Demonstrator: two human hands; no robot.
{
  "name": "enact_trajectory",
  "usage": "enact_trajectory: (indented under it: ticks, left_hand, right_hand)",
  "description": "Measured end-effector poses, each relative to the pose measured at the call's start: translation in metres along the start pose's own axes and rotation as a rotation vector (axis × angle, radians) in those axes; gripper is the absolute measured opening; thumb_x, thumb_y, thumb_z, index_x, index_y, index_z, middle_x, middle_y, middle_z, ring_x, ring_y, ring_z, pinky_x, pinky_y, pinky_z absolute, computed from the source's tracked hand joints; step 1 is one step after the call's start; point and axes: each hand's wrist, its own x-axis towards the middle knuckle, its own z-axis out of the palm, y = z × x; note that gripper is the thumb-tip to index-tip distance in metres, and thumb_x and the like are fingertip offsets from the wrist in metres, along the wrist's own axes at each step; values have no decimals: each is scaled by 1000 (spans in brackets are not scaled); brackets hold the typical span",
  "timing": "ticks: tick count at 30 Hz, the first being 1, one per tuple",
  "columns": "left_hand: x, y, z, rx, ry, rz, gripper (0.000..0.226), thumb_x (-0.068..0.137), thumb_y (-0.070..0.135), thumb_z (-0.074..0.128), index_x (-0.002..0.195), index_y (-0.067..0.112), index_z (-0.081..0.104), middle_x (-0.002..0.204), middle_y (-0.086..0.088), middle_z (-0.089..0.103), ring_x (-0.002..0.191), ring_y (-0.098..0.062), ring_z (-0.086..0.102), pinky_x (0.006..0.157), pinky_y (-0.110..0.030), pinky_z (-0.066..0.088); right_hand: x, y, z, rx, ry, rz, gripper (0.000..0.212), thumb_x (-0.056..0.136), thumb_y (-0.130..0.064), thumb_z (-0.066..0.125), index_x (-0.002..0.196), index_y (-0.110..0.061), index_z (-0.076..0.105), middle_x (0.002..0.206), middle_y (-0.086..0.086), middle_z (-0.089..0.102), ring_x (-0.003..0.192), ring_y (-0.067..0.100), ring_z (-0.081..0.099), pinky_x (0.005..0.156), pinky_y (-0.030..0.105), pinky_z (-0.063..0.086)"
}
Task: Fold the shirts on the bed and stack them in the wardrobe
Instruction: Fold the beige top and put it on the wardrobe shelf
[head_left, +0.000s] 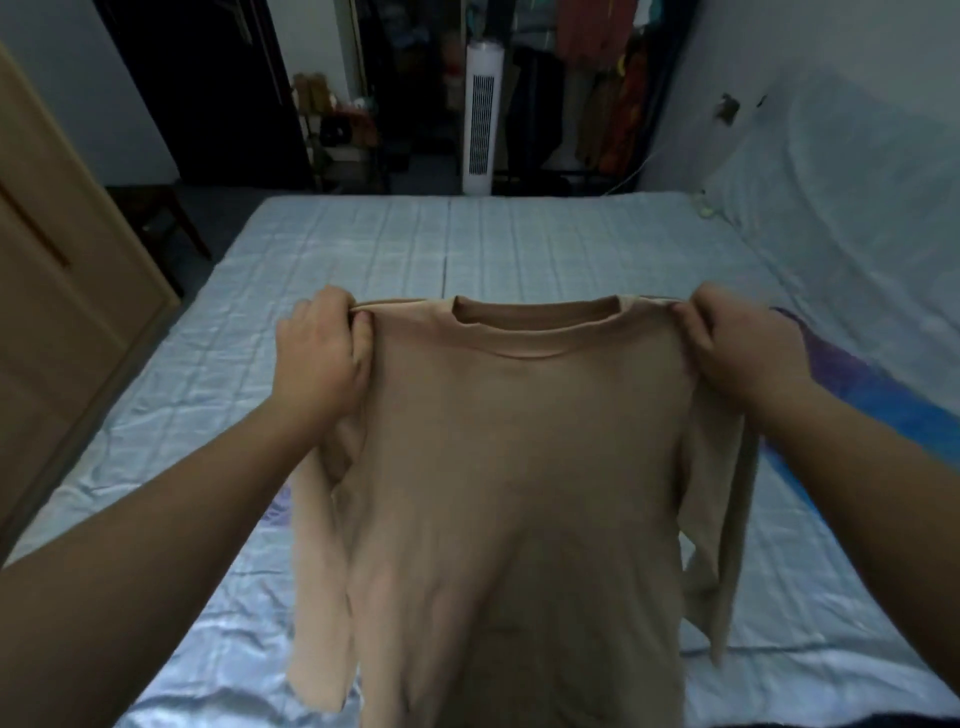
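Observation:
A tan long-sleeved shirt (514, 493) hangs spread out in the air above the bed (363, 249), its collar at the top and both sleeves dangling at the sides. My left hand (322, 348) pinches the shirt's left shoulder. My right hand (737, 343) pinches the right shoulder. The shirt's lower hem runs out of the bottom of the view. A purple and blue garment (883, 395) lies on the bed to the right, partly behind my right forearm.
A wooden wardrobe door (57, 270) stands at the left beside the bed. A white tower fan (480, 119) and a rack of hanging clothes (597, 78) are beyond the bed's far edge. A pale covered wall (857, 208) borders the right side.

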Motion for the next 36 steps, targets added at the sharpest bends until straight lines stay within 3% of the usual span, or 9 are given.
enact_trajectory:
  ticks: [6,12,17,22,27,30,32,36]
  left_hand:
    - [21,-64,228,127,-259,-142,28,93,36,37,89,11,50,85,-20,59,85,-41,55,74,-47,36]
    - [31,-139,471,222,-475,-229,23,100,34,42,91,14,47,94,-14,60,94,-36,53,74,-41,27]
    - [32,-182,589,274,-534,-264,25,100,37,40,94,14,48,100,-16,59,100,-37,52,86,-47,36]
    - [21,-207,622,265,-398,-214,20,98,34,47,92,15,48,94,-15,56,92,-38,52,80,-47,36]
    - [20,-200,618,402,-412,-207,30,93,41,43,100,13,52,103,-18,54,98,-39,50,84,-50,38]
    - [18,-185,600,388,-418,-212,32,93,36,49,115,13,52,116,-19,54,108,-39,48,92,-52,36]
    - [9,-170,580,264,-418,-181,42,91,32,46,126,11,51,126,-19,53,119,-41,47,100,-52,36]
    - [-53,-129,526,91,-484,26,45,98,26,44,136,3,52,139,-23,53,134,-41,43,115,-47,29]
  right_hand:
    - [81,39,223,33,-211,45,40,99,-53,38,82,-18,43,79,12,60,76,36,60,62,37,35]
    - [138,89,483,33,-337,82,42,98,-56,34,79,-20,43,72,2,54,64,26,48,59,35,35]
    - [152,124,611,-10,-374,69,44,97,-58,31,74,-21,41,70,0,54,63,26,53,58,35,39]
    - [154,137,645,-9,-328,139,49,94,-67,34,73,-24,43,67,-6,52,60,24,53,63,36,47]
    - [159,131,637,-28,-379,141,44,91,-66,41,79,-24,46,77,-3,56,70,27,56,65,36,44]
    - [158,122,618,-103,-383,102,37,93,-53,47,94,-18,57,97,10,59,89,34,56,71,40,43]
    - [142,113,601,-125,-299,30,36,92,-42,47,107,-11,59,108,17,58,98,39,53,79,47,43]
    - [61,86,540,152,-244,-101,40,92,-30,47,125,-9,56,128,18,56,115,40,51,99,48,42]
